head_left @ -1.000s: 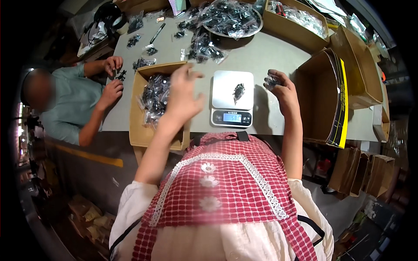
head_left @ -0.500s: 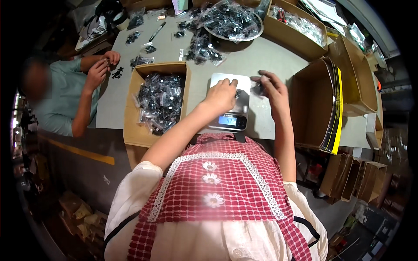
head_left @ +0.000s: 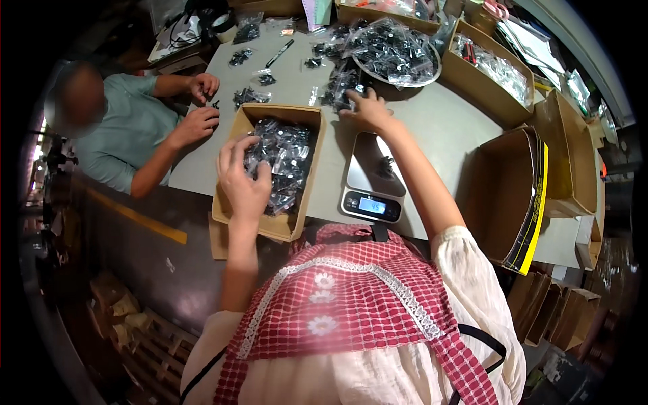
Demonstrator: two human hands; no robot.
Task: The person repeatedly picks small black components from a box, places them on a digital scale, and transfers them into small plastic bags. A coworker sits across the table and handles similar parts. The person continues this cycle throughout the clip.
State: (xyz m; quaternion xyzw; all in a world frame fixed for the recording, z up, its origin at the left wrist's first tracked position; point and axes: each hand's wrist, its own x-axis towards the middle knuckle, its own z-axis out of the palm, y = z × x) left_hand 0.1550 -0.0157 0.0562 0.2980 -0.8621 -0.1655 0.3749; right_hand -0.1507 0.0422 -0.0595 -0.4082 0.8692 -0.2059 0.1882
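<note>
My left hand (head_left: 244, 181) is over the cardboard box (head_left: 316, 145), fingers apart and curved above the small clear bags of black parts (head_left: 287, 158) inside. Nothing shows firmly held in it. Stretched forward beyond the digital scale (head_left: 359, 177), my right hand (head_left: 370, 111) has its fingers spread at the edge of a loose heap of bagged black parts (head_left: 339, 86). Its fingertips seem to touch the bags. On the scale's plate lies a small dark item (head_left: 386, 166), partly beside my right forearm; the display is lit.
A round tray (head_left: 432, 75) heaped with bags stands at the back. Cardboard boxes (head_left: 503, 196) line the right side. Across the left edge, a co-worker's hands (head_left: 202, 111) handle small black parts. A marker (head_left: 279, 54) and several small bags lie at the back left.
My left hand has moved from the scale to the box on the left. My right hand has left the scale's right side and reached forward to the heap. The view has shifted.
</note>
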